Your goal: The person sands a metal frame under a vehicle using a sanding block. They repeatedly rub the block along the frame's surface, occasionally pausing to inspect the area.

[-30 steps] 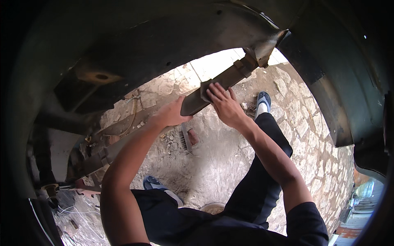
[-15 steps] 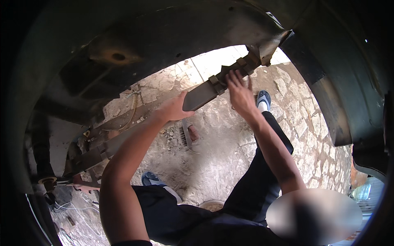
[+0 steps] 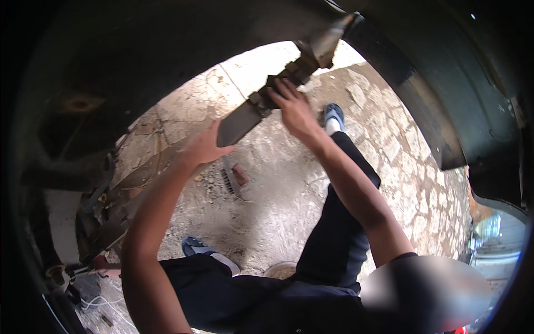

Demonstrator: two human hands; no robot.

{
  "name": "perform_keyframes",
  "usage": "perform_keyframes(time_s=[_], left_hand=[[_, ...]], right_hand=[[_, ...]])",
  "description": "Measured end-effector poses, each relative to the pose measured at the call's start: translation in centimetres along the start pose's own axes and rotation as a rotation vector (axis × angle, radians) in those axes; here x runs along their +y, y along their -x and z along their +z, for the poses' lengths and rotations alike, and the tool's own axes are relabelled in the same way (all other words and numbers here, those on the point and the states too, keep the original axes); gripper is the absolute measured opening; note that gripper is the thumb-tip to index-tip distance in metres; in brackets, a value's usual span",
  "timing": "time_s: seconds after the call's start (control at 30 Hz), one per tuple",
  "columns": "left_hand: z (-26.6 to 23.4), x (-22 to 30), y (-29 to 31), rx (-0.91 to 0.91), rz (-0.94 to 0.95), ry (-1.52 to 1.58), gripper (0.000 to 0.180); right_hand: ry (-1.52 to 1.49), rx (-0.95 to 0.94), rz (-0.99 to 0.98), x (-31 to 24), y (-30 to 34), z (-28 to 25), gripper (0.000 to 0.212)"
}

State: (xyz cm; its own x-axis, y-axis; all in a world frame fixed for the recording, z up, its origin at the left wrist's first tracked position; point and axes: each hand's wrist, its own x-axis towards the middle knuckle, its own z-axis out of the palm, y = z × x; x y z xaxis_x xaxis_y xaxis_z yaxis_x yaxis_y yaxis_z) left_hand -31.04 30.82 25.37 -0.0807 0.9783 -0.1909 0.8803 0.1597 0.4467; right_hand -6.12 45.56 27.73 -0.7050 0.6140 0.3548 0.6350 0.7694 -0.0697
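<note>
A long, dark leaf spring (image 3: 238, 125) with metal clamps runs slantwise under the vehicle body, up to a rusty bracket (image 3: 324, 47). My left hand (image 3: 204, 147) grips the spring along its flat stretch, with its thumb at the near edge and its fingers toward the far side. Farther up to the right, my right hand (image 3: 295, 108) lies over the spring beside a clamp (image 3: 257, 101). Its fingers are stretched and spread, touching the dark metal. Part of the spring's left length is hidden behind my left arm.
The dark body panel (image 3: 167, 50) arches overhead, and a curved panel (image 3: 445, 72) hangs at the right. On the dusty ground below lie a brush with dark bristles (image 3: 228, 177) and a reddish piece (image 3: 240, 175). A white cable (image 3: 100, 302) lies at lower left.
The whole view has shifted, so the spring and both hands appear farther left and slightly higher. Both hands keep about the same places on the spring.
</note>
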Motion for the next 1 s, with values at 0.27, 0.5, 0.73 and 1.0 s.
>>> perform_keyframes(time_s=[0.27, 0.5, 0.73, 1.0], left_hand=[[0.5, -0.6, -0.2, 0.014, 0.007, 0.053, 0.095], [0.3, -0.8, -0.3, 0.012, 0.019, 0.012, 0.096], [0.0, -0.9, 0.4, 0.020, 0.007, -0.003, 0.098], [0.2, -1.0, -0.1, 0.005, 0.021, -0.015, 0.099]], right_hand=[[-0.071, -0.023, 0.030, -0.9, -0.8, -0.9, 0.062], [-0.185, 0.007, 0.037, -0.5, -0.8, -0.5, 0.059], [-0.418, -0.012, 0.011, -1.6, -1.1, -1.0, 0.058], [-0.267, 0.080, -0.023, -0.5, -1.3, -0.2, 0.052]])
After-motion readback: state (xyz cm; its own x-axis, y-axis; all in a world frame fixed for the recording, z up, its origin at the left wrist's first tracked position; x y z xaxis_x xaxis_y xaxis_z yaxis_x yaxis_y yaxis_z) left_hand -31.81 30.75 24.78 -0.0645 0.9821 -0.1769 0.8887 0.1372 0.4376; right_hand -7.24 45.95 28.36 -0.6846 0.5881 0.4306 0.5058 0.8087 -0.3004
